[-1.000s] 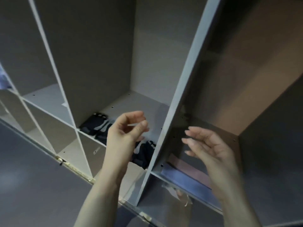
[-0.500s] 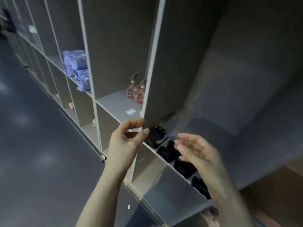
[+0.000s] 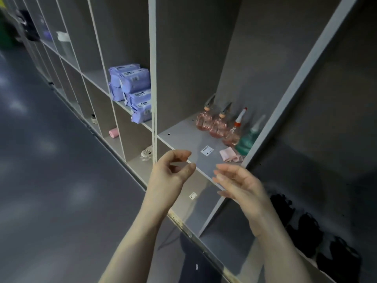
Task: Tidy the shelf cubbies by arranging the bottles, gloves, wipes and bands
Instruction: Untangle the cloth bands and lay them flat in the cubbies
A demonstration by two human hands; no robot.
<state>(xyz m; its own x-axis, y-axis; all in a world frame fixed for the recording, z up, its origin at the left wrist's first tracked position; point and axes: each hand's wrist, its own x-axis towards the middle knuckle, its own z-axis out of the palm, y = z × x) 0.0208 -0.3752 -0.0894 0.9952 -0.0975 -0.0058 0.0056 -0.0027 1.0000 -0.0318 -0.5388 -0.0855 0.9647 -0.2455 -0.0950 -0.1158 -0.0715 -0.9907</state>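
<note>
My left hand [image 3: 170,172] and my right hand [image 3: 242,185] hover empty in front of the grey shelf [image 3: 183,137], fingers loosely curled. Behind them, one cubby holds two pink spray bottles [image 3: 212,123], a clear bottle with a red-tipped nozzle [image 3: 233,132], a green bottle [image 3: 247,139] and a pink band [image 3: 229,155] lying at the front. In the cubby to the left sit stacked purple wipes packs [image 3: 133,90]. Black gloves [image 3: 308,229] lie in a row in the dark cubby at the lower right.
Lower cubbies on the left hold a pink roll [image 3: 113,133], a white item [image 3: 147,155] and a small jar [image 3: 94,119]. White labels [image 3: 207,150] are stuck on the shelf boards. A dark floor [image 3: 51,180] runs along the left.
The view has swung left from the glove cubby to the bottle and wipes cubbies. Both hands stay raised and empty, in nearly the same pose.
</note>
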